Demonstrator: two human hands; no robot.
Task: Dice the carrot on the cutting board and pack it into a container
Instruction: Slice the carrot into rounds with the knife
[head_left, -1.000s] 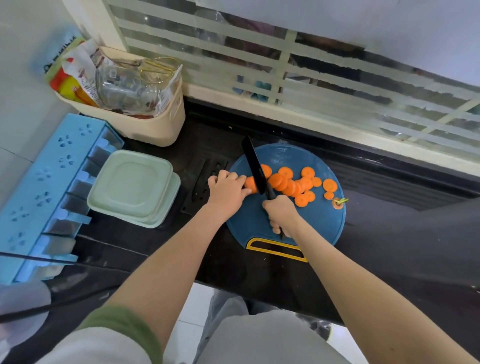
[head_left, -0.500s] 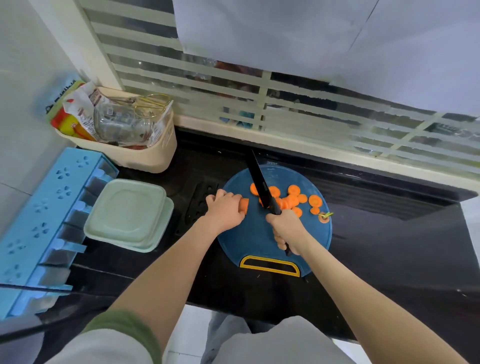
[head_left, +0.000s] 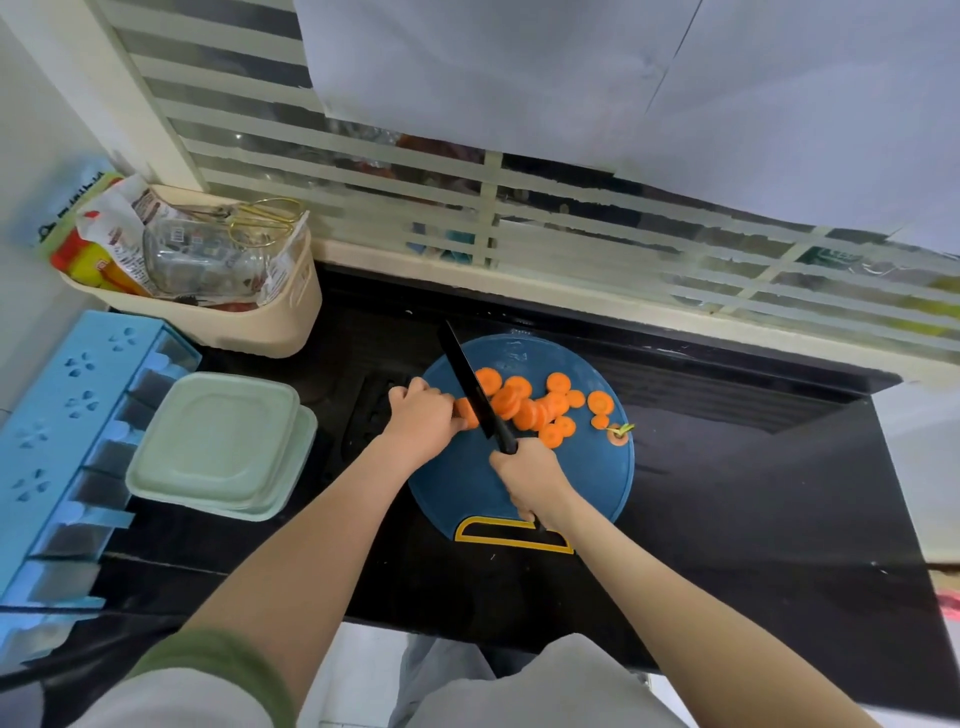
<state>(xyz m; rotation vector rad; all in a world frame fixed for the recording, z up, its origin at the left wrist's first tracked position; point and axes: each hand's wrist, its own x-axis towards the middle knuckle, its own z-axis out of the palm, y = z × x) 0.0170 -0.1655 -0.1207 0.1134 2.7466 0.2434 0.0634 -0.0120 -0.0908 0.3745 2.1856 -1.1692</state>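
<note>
A round blue cutting board with a yellow-rimmed handle lies on the black counter. Several orange carrot slices are spread over its far half, and the carrot's stem end lies at the right. My left hand grips the short remaining carrot stub at the board's left edge. My right hand grips the handle of a black knife, whose blade stands against the stub's cut face. Two stacked pale green containers with lids sit to the left of the board.
A light blue rack runs along the left edge. A cream basket full of packets and a glass jar stands at the back left. A striped window sill borders the counter's far side. Bare black counter lies right of the board.
The carrot stub has grown shorter and more slices lie on the board. The knife has kept cutting beside my left fingers. The camera has tilted up, showing more window.
</note>
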